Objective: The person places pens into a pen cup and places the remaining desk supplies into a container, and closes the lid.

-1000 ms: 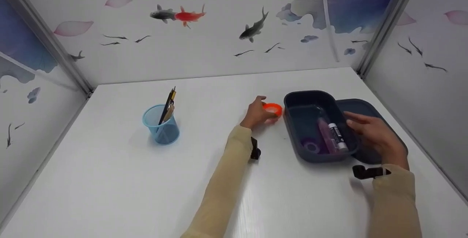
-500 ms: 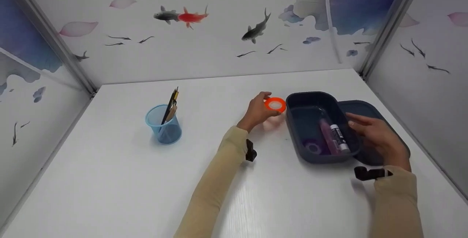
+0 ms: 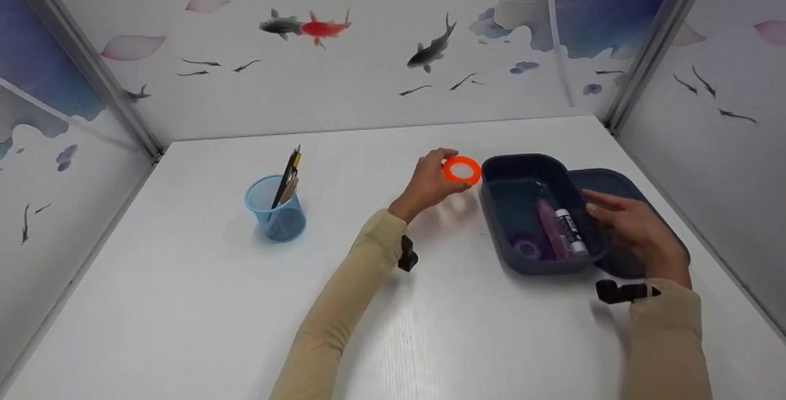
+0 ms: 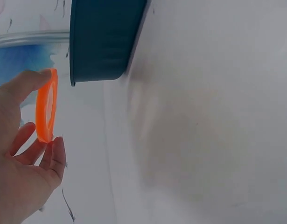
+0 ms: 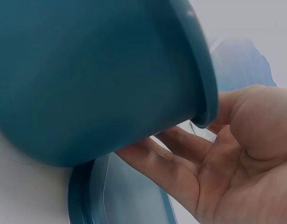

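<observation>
My left hand (image 3: pixel 430 177) pinches a roll of orange tape (image 3: pixel 462 170) between thumb and fingers, raised above the table beside the box's left wall. In the left wrist view, the tape roll (image 4: pixel 46 106) stands on edge, apart from the box (image 4: pixel 103 42). At the right wall of the dark blue box (image 3: pixel 500 228), my right hand (image 3: pixel 642 231) holds the rim. The right wrist view has its thumb at the rim and its fingers (image 5: pixel 157 161) along the outer wall. Inside lie a purple tape roll (image 3: pixel 526 247), a pink tube (image 3: pixel 552 231) and a white-and-black glue stick (image 3: pixel 571 234).
The box's dark lid (image 3: pixel 605 182) lies to its right, partly hidden by the box and right hand. Farther left, a light blue mesh cup (image 3: pixel 279 222) holds several pencils or tools (image 3: pixel 288 176). A patterned wall (image 3: pixel 368 93) borders the white table (image 3: pixel 184 301).
My left hand has lifted the orange tape up and away from the table and turned its face toward the head camera. The right hand and box have stayed in place.
</observation>
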`<state>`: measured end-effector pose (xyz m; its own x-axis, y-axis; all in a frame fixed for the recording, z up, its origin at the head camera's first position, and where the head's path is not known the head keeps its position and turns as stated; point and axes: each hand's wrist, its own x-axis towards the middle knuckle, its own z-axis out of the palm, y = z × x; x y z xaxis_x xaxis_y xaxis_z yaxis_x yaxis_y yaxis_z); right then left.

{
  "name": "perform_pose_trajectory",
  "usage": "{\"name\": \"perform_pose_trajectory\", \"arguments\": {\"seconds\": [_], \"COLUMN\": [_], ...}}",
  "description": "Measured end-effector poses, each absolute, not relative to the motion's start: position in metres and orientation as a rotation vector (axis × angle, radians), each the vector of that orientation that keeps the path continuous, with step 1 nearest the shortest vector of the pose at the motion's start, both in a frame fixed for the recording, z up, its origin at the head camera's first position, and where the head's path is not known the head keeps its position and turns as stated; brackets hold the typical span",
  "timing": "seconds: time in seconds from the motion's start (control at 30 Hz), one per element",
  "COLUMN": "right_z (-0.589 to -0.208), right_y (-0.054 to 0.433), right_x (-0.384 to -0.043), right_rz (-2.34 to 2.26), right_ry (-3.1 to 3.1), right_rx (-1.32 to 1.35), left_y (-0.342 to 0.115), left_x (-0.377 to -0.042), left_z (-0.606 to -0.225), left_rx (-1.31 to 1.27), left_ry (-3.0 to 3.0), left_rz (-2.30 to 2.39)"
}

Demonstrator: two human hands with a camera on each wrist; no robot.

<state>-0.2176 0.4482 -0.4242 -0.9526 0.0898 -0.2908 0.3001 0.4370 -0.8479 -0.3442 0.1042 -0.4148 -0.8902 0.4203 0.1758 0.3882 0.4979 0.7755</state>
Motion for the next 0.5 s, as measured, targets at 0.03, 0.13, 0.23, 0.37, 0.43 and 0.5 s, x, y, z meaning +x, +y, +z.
{"name": "perform_pose_trajectory", "arguments": {"seconds": [0.03,0.13,0.23,0.37,0.43,0.5], "right_z": [-0.424,-0.424,-0.423,-0.423,-0.423,-0.424], "right_y": [0.448,0.450,0.451,0.449,0.449,0.449], "right_x": [-0.218,-0.219,-0.219,-0.219,-0.219,-0.219], "right_rz": [-1.532,-1.535,-1.529,-1.527,-1.539,-1.550], "right_ry": [2.484,2.481,2.480,2.463,2.453,2.447], "right_rx": [0.341,0.334,0.338,0.349,0.343,0.340], "left_y": [0.104,0.104,0.106,0.112,0.115,0.119], "left_x": [-0.343,-0.338,-0.333,-0.327,-0.324,-0.322], "left_z": [-0.413,-0.409,-0.406,-0.406,-0.407,-0.407], "left_rx": [0.747,0.814,0.877,0.947,0.979,1.012], "left_ry": [2.690,2.690,2.689,2.685,2.679,2.681], "left_rz": [1.368,1.356,1.347,1.323,1.311,1.295]}}
